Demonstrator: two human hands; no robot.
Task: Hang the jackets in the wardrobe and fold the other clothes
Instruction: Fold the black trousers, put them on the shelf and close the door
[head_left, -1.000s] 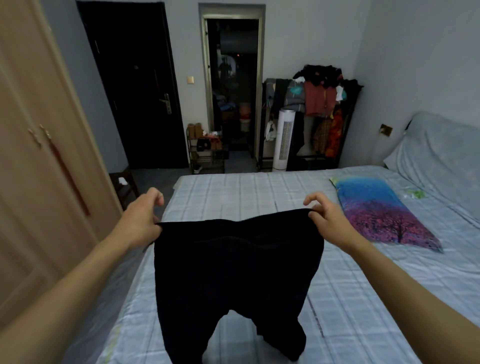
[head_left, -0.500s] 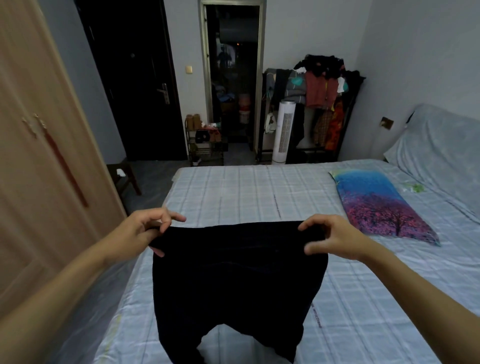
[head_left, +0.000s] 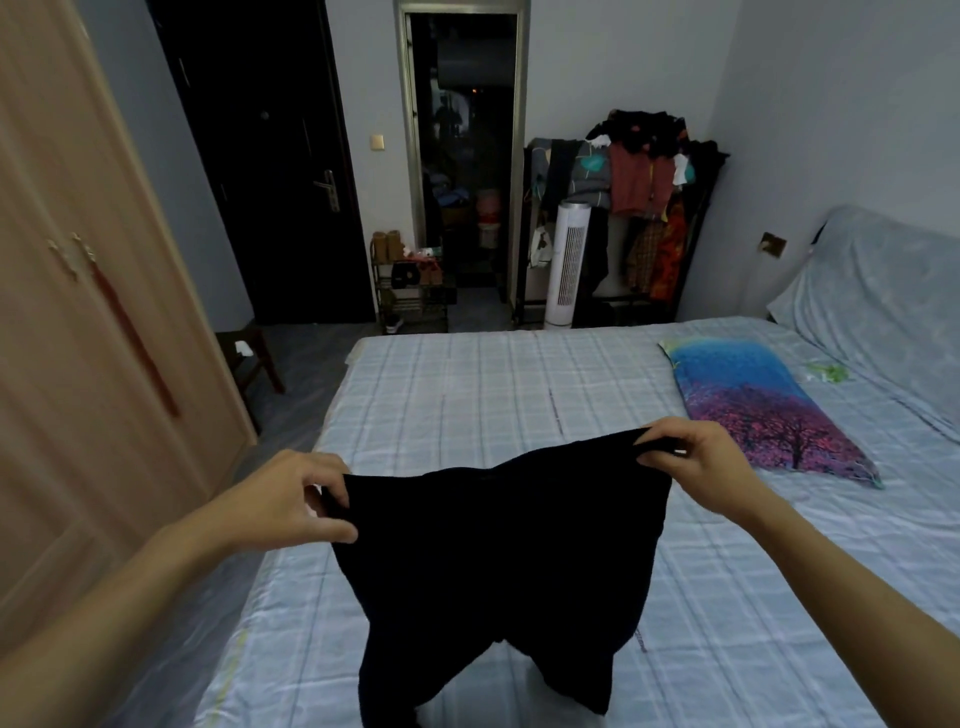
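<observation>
Pinching black pants (head_left: 498, 561) (waistband corners): left hand (head_left: 291, 501), right hand (head_left: 691, 462).

left hand (head_left: 291, 501) and right hand (head_left: 691, 457) pinch the waistband of black trousers (head_left: 498, 561) above the checked bed (head_left: 467, 395).

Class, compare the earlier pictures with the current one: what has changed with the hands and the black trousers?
Both hands, left hand and right hand, lowered the black trousers toward the bed, the left ending lower, so the waistband tilts. Both kept pinching the waistband. The colourful pillow stayed put.
</observation>
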